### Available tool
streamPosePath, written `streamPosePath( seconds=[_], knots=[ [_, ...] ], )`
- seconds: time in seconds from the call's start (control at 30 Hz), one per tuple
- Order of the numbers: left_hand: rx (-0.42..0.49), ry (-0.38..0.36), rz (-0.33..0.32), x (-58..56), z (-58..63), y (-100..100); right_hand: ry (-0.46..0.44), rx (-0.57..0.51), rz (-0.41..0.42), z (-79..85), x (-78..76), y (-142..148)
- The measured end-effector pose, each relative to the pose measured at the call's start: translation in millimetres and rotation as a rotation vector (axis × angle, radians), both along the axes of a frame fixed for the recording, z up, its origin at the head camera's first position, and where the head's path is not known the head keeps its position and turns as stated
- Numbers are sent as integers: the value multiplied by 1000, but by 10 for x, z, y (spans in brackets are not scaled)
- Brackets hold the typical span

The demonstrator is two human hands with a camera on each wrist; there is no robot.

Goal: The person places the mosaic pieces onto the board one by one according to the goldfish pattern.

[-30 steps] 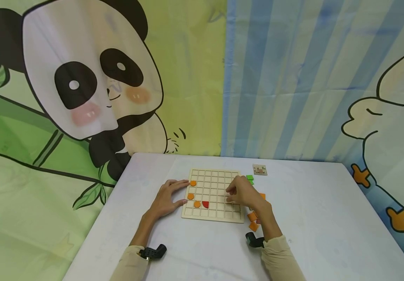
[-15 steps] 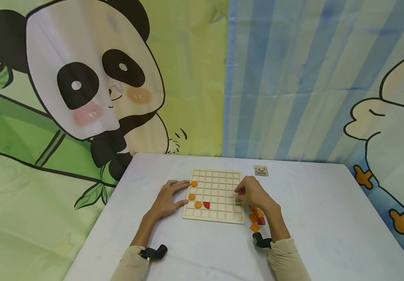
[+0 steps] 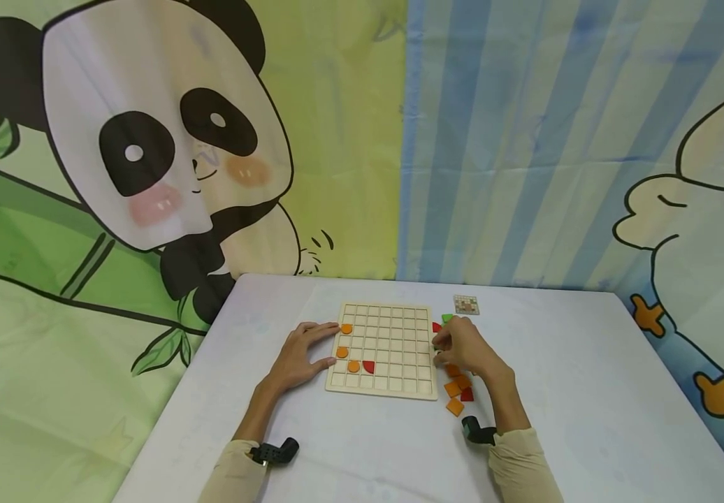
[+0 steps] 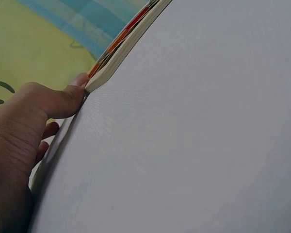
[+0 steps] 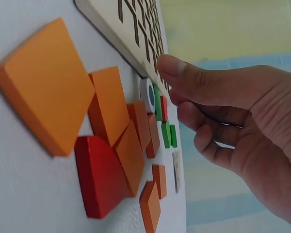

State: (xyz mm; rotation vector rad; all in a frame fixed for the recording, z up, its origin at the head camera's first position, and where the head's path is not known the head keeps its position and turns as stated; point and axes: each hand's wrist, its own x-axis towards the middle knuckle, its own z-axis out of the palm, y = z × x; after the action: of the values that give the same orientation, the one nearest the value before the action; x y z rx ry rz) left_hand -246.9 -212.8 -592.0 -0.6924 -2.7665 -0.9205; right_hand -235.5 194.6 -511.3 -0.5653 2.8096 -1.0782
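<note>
A pale wooden grid board [image 3: 393,349] lies on the table. Three orange discs, one of them a lower disc [image 3: 353,366], and a red quarter-round piece [image 3: 368,367] sit in its left squares. My left hand [image 3: 295,358] rests at the board's left edge, thumb and fingers spread; the left wrist view has the thumb [image 4: 68,99] against the rim. Just past the right edge, my right hand [image 3: 467,346] is above the loose pieces, fingers loosely bent. In the right wrist view the right hand [image 5: 247,116] shows no piece between thumb and fingers, though part of the fingertips is hidden.
Right of the board lie several orange pieces [image 3: 454,406], a red piece [image 3: 467,395], another red piece [image 3: 437,327] and a green piece [image 3: 447,318]. A white ring-like piece [image 5: 148,94] leans by the board's edge. A small patterned card [image 3: 465,304] lies behind.
My right hand has moved right, from over the board to beyond its right edge, uncovering a red piece there. The left hand and the pieces on the board stay put.
</note>
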Motion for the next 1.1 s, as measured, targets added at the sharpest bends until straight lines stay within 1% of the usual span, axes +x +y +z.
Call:
streamPosePath(
  seconds=[0.23,0.4,0.53,0.83,1.1],
  knots=[
    [-5,23,3,-8,-5,-4,-15,13,-37,1,10,65],
    [-2,2,4,-6,-4,-8,-37,23,-64,-15,27,99],
    [-6,1,2,-8,-10,-9,-40,26,-81,-37,40,119],
    [-8,-11,6,-7,-3,-11,-48,45,-109,-82,46,125],
    [-1,-8,5,10,21,8,-52,58,-109,-88,56,123]
  ],
)
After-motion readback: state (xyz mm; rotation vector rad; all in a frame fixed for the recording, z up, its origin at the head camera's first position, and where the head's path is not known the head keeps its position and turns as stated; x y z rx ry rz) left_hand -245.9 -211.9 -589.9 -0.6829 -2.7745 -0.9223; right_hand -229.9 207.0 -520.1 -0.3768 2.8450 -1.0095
